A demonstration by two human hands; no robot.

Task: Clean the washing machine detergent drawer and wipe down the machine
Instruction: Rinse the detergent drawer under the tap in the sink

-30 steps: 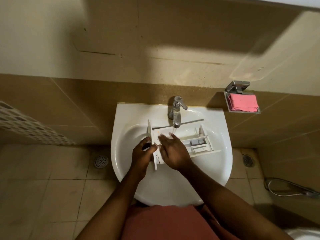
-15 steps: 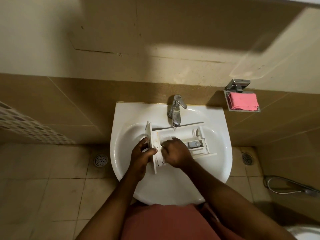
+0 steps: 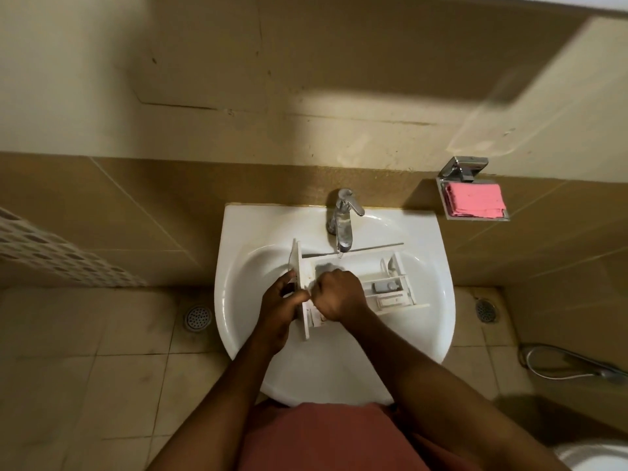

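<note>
The white detergent drawer (image 3: 390,290) lies across the basin of the white sink (image 3: 438,328), with its front panel at the left. My left hand (image 3: 282,311) grips that front panel, thumb over its edge. My right hand (image 3: 339,294) is curled into a fist inside the drawer's left compartment, knuckles up; nothing shows in it. A thin stream of water falls from the chrome tap (image 3: 343,222) onto the drawer's back edge. A folded pink cloth (image 3: 475,200) lies in a wall-mounted metal tray to the right.
Tan tiled wall stands right behind the sink. Floor drains sit at the left (image 3: 197,317) and right (image 3: 486,310) of the basin. A metal hose (image 3: 571,368) lies on the floor at the right. A white object shows at the bottom right corner.
My right hand went from flat on the drawer to a curled fist inside its left compartment. The drawer shifted slightly. My left hand kept its grip on the front panel.
</note>
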